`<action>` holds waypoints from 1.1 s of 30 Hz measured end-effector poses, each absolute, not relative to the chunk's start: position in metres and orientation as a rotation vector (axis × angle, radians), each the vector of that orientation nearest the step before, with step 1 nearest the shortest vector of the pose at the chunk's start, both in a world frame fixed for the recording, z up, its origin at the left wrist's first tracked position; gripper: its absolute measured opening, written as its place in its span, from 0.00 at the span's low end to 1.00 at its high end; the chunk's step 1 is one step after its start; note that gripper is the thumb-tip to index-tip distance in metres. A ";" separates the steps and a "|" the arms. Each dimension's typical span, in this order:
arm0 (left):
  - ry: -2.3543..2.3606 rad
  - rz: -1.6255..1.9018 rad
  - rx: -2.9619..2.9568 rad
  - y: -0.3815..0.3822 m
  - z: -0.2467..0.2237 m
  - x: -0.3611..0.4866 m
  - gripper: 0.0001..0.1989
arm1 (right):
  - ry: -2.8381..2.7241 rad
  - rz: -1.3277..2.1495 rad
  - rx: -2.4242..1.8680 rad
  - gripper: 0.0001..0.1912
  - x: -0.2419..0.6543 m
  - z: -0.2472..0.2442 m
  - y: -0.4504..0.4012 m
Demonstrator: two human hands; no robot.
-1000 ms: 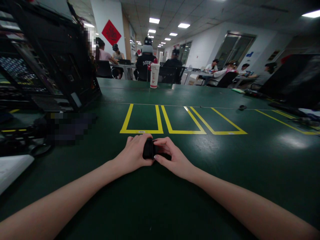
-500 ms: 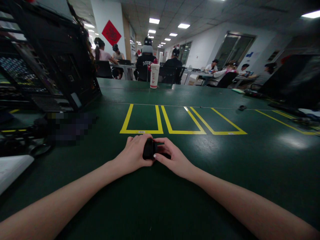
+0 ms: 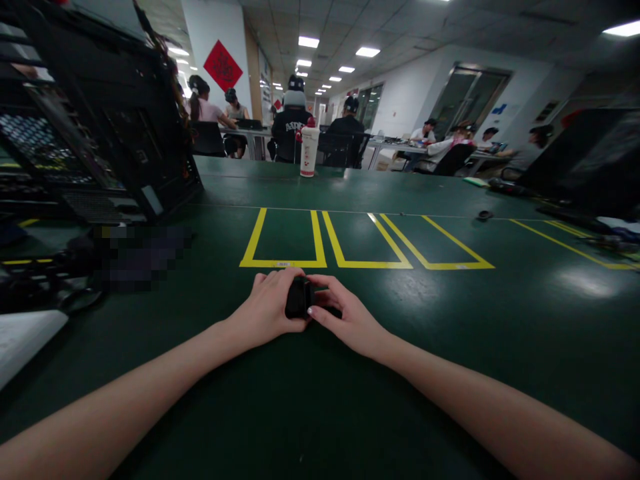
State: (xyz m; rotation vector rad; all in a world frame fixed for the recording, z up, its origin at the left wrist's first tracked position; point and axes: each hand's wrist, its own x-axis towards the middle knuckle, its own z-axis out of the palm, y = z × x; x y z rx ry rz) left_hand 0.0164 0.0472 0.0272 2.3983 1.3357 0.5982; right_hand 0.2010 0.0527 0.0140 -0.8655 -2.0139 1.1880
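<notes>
My bare forearms reach in over the near side of the dark green, glossy table [image 3: 320,413]. Toward its left side lies a flat white slab [image 3: 27,340], cut off by my view. My left hand [image 3: 270,303] is curled around a small black box-like object [image 3: 296,298], thumb below and fingers over its top, gripping its left part. My right hand [image 3: 353,317] is narrowed to a pinch on the object's right side, thumb and fingertips touching it, a gap left inside the curve of my fingers. The object sits between my hands, midway along the table's width; I cannot tell whether it rests on the surface. Black tangled cables [image 3: 55,280] lie on the left. Just beyond my hands, yellow tape outlines [image 3: 367,265] mark three boxes side by side, their open ends toward the far edge. A large black metal computer case [image 3: 125,133] stands at the left, and a small dark ring [image 3: 484,215] lies right of the tape. Near the far edge stands a tall white cup with red markings [image 3: 309,153]. Past that edge, seated people [image 3: 295,127] work at other tables, and a red diamond-shaped sign [image 3: 223,65] hangs on a white pillar [image 3: 205,30].
</notes>
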 end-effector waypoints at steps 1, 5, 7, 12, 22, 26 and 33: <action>1.334 0.599 2.396 0.047 0.027 0.016 0.25 | -2.015 1.193 -0.871 0.20 0.201 0.014 0.053; 1.351 0.605 2.393 0.048 0.027 0.016 0.27 | -1.996 1.218 -0.836 0.19 0.201 0.015 0.051; 1.353 0.608 2.394 0.048 0.027 0.016 0.27 | -1.978 1.216 -0.808 0.17 0.201 0.014 0.051; 1.337 0.613 2.396 0.048 0.027 0.016 0.26 | -1.964 1.218 -0.809 0.14 0.200 0.012 0.052; 1.349 0.589 2.396 0.047 0.028 0.017 0.26 | -1.987 1.209 -0.850 0.18 0.201 0.014 0.051; 1.354 0.607 2.400 0.047 0.027 0.017 0.26 | -1.936 1.232 -0.845 0.14 0.201 0.015 0.051; 1.351 0.610 2.399 0.047 0.027 0.017 0.26 | -1.917 1.239 -0.879 0.15 0.199 0.012 0.052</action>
